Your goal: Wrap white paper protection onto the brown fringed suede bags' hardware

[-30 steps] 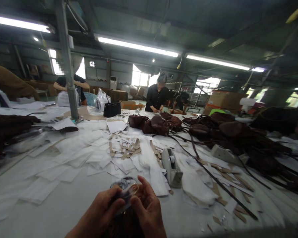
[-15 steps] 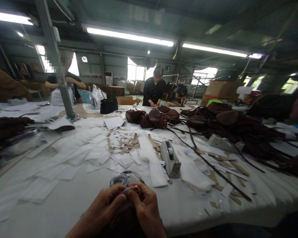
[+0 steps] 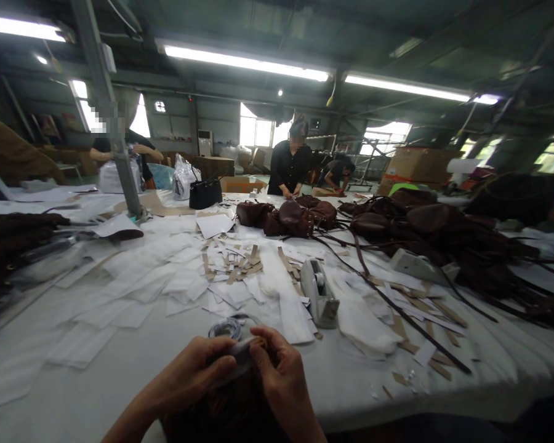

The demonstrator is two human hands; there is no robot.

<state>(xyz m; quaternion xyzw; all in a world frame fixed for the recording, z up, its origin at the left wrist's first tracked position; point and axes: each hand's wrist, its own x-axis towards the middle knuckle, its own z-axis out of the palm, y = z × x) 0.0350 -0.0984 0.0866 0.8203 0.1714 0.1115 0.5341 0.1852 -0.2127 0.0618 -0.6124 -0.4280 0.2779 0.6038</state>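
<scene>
Strip lights [image 3: 244, 63] are glowing over the white tabletop [image 3: 133, 381], and I am working at its near edge. My left hand [image 3: 205, 366] is pinching a pale wrap [image 3: 243, 359], thumb against fingers; my right hand [image 3: 284, 369] is closing thumb and fingers on a gold-brown bit [image 3: 258, 342] at its end. Just below, a dark brown bag [image 3: 226, 409] is showing only in shadow. I am judging this piece partway done: the wrap is covering something, yet both hands are holding it. Brown bags [image 3: 295, 218] are lying towards the far edge; I cannot tell which are finished. Coiled cord [image 3: 224, 329] is crowding my fingertips, while a tape dispenser [image 3: 321, 295] and paper sheets [image 3: 180, 280] are cluttering the middle.
</scene>
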